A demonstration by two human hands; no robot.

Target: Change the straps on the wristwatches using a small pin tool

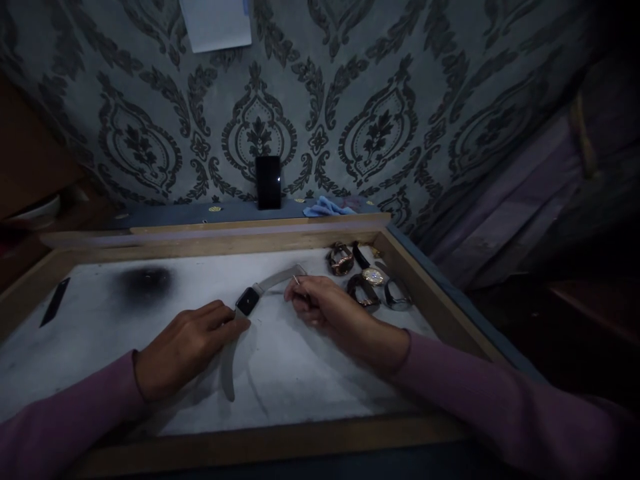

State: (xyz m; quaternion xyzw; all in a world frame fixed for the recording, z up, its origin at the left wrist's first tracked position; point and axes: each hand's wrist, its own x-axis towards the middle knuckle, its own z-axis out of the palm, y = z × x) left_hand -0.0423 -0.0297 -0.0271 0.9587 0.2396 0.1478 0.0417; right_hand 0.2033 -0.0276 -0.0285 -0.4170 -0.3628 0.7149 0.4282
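A smartwatch (247, 302) with a dark square face and a pale grey strap is held above the white board (280, 380). My left hand (193, 337) grips the lower edge of its case between thumb and fingers, and one strap half hangs down below. The other strap half (278, 278) stretches up and right to my right hand (333, 310). Those fingers are curled in a pinch at the strap's far end. A small pale sliver shows at the fingertips, too small to name. Right of that hand lie several wristwatches (373, 276), one with a gold-coloured case.
A wooden rim (425, 300) frames the board. Behind it a phone (269, 183) leans against the patterned wall, with a blue cloth (327, 207) to its right. On the board's left lie a black strip (55, 302) and a dark smudge (145, 283). Curtain-like fabric (525, 173) hangs at right.
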